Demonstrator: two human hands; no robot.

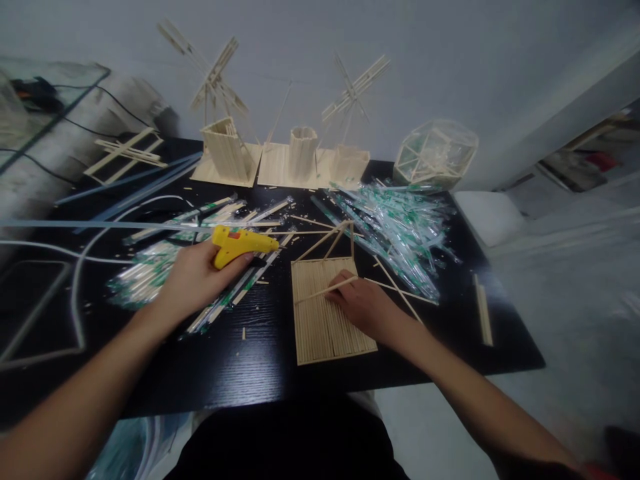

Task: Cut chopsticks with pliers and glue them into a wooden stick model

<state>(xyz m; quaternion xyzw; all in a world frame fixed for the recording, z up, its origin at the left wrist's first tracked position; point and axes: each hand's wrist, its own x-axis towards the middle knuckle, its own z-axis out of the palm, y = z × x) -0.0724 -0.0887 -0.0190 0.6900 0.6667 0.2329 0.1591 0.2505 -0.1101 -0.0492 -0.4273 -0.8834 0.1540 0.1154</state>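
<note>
My left hand point(197, 277) is wrapped round a yellow hot glue gun point(240, 245), its nozzle pointing right. A thin clear glue stick point(125, 227) seems to run out of its back toward the left. Between the fingers of my right hand point(357, 300) is a thin wooden stick point(320, 292), held above a panel of wooden sticks point(315, 330) laid side by side. At the panel's far edge rises a small frame of slanted sticks point(343, 230). The right hand hides part of the panel's right side.
Wrapped chopsticks point(150, 273) lie at left, and a heap of clear and green wrappers point(395, 220) at right. Stick-built windmill models point(223, 150) line the wall side. Two loose sticks point(483, 310) lie near the right edge. A white cable point(77, 287) loops at left.
</note>
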